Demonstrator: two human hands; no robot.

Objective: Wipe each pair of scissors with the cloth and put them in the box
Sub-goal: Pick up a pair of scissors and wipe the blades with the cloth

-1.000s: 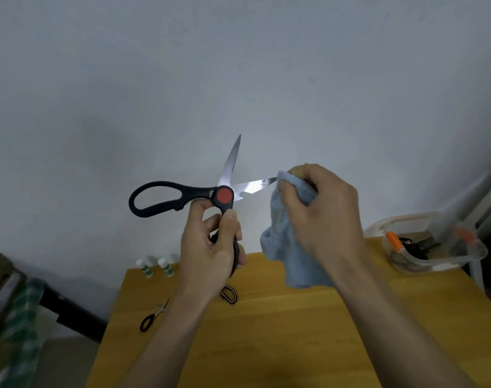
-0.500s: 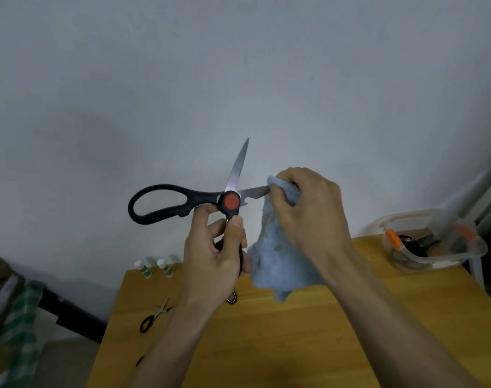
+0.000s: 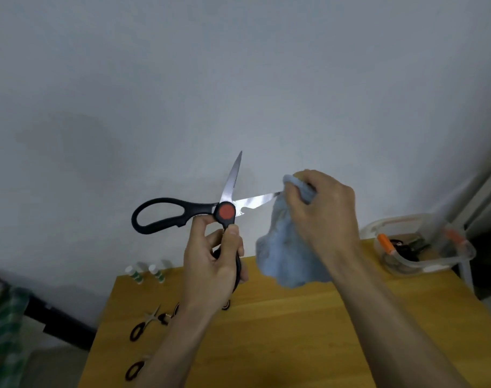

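One pair of black kitchen scissors [image 3: 182, 214] is held open above the table by the left hand [image 3: 213, 264], so the right hand [image 3: 319, 217], pinching the blue cloth [image 3: 286, 256] at the blade tip, should wipe away from the edge.

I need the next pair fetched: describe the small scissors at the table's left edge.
On the wooden table, look along its left edge, nearer than the two white bottles. The small scissors lie there, thin steel blades parted; unlike the pair beside them, fully visible.

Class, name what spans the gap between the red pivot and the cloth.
In the head view, one bare steel blade runs from the red pivot to the cloth.
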